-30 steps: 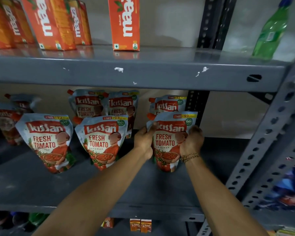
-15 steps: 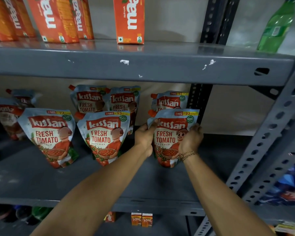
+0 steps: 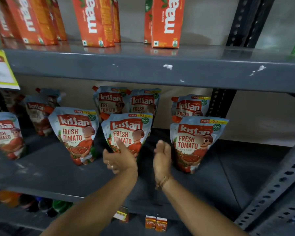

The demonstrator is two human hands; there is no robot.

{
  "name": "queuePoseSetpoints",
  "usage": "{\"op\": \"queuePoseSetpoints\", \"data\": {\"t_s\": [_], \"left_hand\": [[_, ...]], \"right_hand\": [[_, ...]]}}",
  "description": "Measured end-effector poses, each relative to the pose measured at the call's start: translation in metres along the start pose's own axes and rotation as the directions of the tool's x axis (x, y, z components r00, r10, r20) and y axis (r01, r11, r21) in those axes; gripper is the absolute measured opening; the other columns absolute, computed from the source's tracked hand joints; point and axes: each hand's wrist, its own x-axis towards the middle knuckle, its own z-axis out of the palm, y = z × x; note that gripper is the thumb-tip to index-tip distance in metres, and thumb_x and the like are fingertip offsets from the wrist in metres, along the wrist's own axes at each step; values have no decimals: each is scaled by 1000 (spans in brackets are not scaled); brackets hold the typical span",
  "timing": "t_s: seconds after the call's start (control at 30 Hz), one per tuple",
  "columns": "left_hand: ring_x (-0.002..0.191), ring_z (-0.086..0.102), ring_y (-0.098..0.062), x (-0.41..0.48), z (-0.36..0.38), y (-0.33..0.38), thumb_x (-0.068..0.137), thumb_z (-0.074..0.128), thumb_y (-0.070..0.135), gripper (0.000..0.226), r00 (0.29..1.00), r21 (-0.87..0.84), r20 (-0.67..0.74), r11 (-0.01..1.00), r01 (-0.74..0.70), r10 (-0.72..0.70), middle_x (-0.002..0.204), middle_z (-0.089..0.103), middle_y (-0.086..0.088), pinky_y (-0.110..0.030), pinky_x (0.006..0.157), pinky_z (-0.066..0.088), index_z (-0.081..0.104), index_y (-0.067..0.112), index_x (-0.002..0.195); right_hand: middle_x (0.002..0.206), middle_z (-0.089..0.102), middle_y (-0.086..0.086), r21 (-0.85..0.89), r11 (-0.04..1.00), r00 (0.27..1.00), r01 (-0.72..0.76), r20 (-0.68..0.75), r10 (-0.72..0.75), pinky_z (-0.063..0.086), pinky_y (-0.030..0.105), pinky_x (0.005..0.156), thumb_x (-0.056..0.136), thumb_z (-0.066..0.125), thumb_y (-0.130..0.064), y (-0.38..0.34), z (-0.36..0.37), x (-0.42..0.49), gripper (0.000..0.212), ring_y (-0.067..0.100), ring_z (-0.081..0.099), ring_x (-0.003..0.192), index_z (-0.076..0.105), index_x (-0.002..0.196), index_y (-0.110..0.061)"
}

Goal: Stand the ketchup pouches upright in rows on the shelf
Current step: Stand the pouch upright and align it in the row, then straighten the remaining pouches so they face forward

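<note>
Several Kissan ketchup pouches stand upright in two rows on the grey middle shelf (image 3: 211, 184). The rightmost front pouch (image 3: 194, 143) stands free, with another pouch (image 3: 189, 106) behind it. My right hand (image 3: 162, 155) is open just left of that front pouch and holds nothing. My left hand (image 3: 119, 157) is open with its fingers in front of the lower part of the middle front pouch (image 3: 126, 132); I cannot tell if it touches it. Another front pouch (image 3: 75, 133) stands to the left.
Orange Maaza juice cartons (image 3: 167, 23) line the upper shelf (image 3: 143, 70). A perforated grey upright (image 3: 276, 188) slants along the right. A yellow price label (image 3: 2, 68) hangs at the left. Bottles (image 3: 41, 205) and small cartons (image 3: 155, 223) sit below.
Both hands have let go of the rightmost front pouch and drawn back to the left, open. The pouch stays standing. The view has shifted left and closer.
</note>
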Motion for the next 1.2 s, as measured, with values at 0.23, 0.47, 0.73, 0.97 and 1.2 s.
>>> {"op": "queuePoseSetpoints", "data": {"t_s": [0.23,0.47,0.73,0.97,1.2], "left_hand": [[96,70,-27,50,-9,18,76,53,67,71,932,-142,241,960,-241,270,105,72,-9,-39,81,57,61,5,112],[86,69,-25,52,1,27,58,63,73,57,887,-76,431,986,-149,167,90,71,-6,-41,80,58,56,20,77],[81,70,-20,42,11,24,77,67,52,37,849,-128,513,989,-68,125,92,72,-3,-33,70,57,60,19,91],[77,69,-16,42,8,25,79,67,47,29,831,-166,542,985,-37,122,88,71,-1,-30,65,54,60,21,88],[90,59,-13,38,-13,20,91,48,50,33,895,-177,444,984,36,47,92,60,5,-29,81,43,54,19,103]], "right_hand": [[118,66,13,117,989,985,-85,162,65,51,50,95,95,44,-29,-11,53,28,29,27,65,104,58,117,-16],[94,68,7,253,966,998,-46,-22,53,55,33,69,97,41,-29,-15,43,35,22,21,67,81,59,85,-25],[82,63,-4,220,974,996,44,-84,-26,49,23,62,99,36,-24,-25,32,40,22,11,62,75,56,96,-13],[89,64,0,180,982,996,60,-74,-47,51,26,69,99,36,-25,-26,32,42,23,14,64,81,56,96,-13],[117,60,17,-124,980,929,-153,-357,100,54,39,83,93,41,-44,-4,44,22,50,32,61,101,58,117,-4]]}}
